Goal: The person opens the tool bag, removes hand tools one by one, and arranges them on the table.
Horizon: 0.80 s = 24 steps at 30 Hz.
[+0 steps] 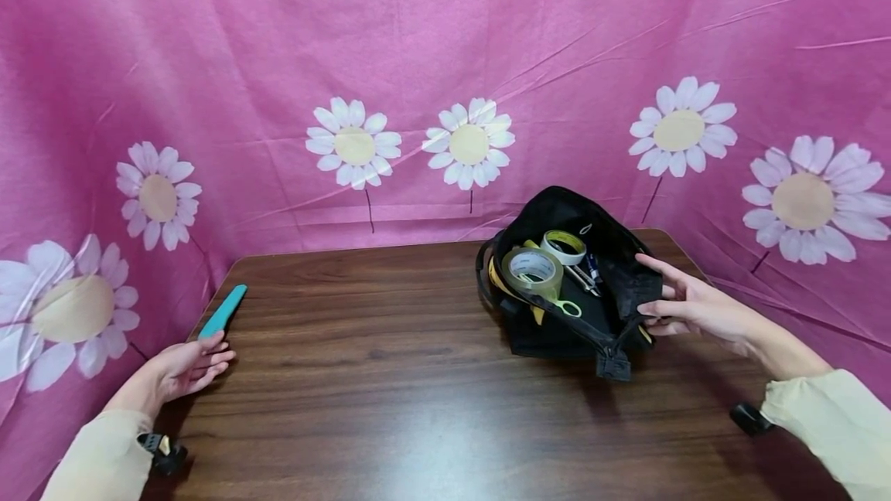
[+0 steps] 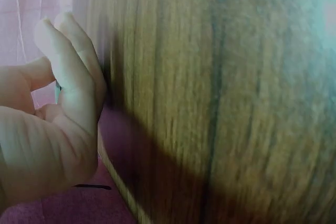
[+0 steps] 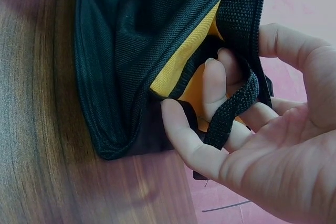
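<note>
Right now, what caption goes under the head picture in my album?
Left hand at a turquoise object, right hand on an open black bag with tape rolls inside.

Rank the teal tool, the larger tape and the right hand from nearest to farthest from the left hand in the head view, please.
1. Teal tool: far left, at the left hand.
2. Larger tape: right of centre, inside the bag.
3. Right hand: farther right, on the bag's edge.

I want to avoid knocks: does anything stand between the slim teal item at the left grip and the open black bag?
Nothing visible does: in the head view, only bare wood-grain tabletop lies between the slim teal item and the black zippered bag.
</note>
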Motion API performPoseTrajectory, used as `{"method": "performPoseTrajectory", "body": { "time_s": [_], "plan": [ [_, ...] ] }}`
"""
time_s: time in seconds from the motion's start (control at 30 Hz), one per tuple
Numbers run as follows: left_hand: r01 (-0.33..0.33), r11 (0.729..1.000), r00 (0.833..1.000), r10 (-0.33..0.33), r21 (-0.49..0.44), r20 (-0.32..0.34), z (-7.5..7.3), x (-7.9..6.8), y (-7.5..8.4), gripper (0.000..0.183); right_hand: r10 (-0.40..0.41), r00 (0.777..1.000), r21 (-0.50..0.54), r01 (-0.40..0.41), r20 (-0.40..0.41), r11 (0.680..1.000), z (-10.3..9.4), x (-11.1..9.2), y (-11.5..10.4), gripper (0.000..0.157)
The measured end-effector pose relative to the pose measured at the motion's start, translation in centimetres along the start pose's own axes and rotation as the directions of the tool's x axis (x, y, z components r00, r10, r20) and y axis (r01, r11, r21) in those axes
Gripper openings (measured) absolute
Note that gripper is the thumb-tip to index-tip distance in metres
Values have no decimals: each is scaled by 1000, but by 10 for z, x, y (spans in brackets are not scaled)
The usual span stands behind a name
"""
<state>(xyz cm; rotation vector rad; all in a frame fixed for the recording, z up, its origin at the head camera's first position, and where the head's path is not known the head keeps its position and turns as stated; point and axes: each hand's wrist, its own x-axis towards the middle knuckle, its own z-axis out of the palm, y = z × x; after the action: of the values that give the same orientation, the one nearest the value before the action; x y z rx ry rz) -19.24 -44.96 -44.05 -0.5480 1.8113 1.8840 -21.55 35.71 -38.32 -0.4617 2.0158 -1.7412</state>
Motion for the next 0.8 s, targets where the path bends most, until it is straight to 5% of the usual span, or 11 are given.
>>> {"method": "performPoseTrajectory", "body": {
  "time_s": [0.47,0.8],
  "plan": [
    [12,999,1000,-13,50,16,1,-1,-6,43,-1,1000,-4,1,-4,1000,-1,1,1,86],
    [43,978,999,-42,203,-14,5,-3,-4,37,-32,999,-52,32,4,998,-4,1,-5,84]
  ]
}}
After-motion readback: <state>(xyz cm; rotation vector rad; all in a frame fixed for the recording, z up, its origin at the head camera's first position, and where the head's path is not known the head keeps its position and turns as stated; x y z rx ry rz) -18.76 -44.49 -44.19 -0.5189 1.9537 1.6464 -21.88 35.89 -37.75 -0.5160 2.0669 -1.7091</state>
